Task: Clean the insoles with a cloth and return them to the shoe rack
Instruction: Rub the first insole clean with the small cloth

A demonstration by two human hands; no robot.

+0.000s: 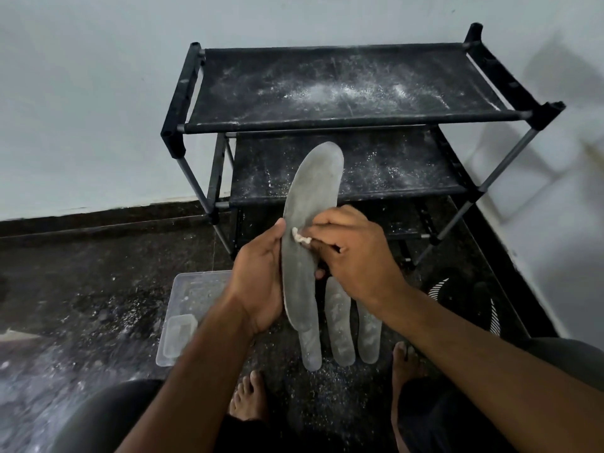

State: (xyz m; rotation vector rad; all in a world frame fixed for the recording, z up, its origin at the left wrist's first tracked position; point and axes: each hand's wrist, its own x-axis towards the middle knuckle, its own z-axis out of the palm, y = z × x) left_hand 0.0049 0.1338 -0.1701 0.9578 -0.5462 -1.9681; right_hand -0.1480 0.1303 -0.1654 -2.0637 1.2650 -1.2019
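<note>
Right hand (353, 253): fingers curled together, pinching a small white cloth (301, 237) against the face of a grey insole (309, 223). Only a crumpled edge of the cloth shows past the fingertips; the rest is hidden under the hand.

Left hand (261, 273): wrapped around the left edge of the same insole at about mid-length, thumb along the edge, fingers behind; one fingertip shows past the right edge. Clamped on the insole.

Held insole: upright, slightly tilted, toe end up, raised off the floor in front of the shoe rack (343, 122). Surface dull grey with a faint dusty film. Cloth contact sits near the middle of its length.

Below the hands, on the dark speckled floor (98, 289): three more insoles lying side by side, heel ends toward the person – left one (312, 351) partly covered by the held insole, middle one (340, 325), right one (368, 335) partly behind the right forearm. All three carry white powdery patches.

Left of these: a clear plastic container (186, 295) on the floor, a smaller clear lid or tray (178, 335) lying in its near end. White powder scattered on the floor around it.

Shoe rack: black, fabric shelves on metal tubes, standing against the pale wall (81, 109) in a corner. Top and second shelves dusted with white powder; no insoles on them.

Bare feet visible at bottom of view; a dark striped item (438, 289) on the floor to the right, unidentifiable.
</note>
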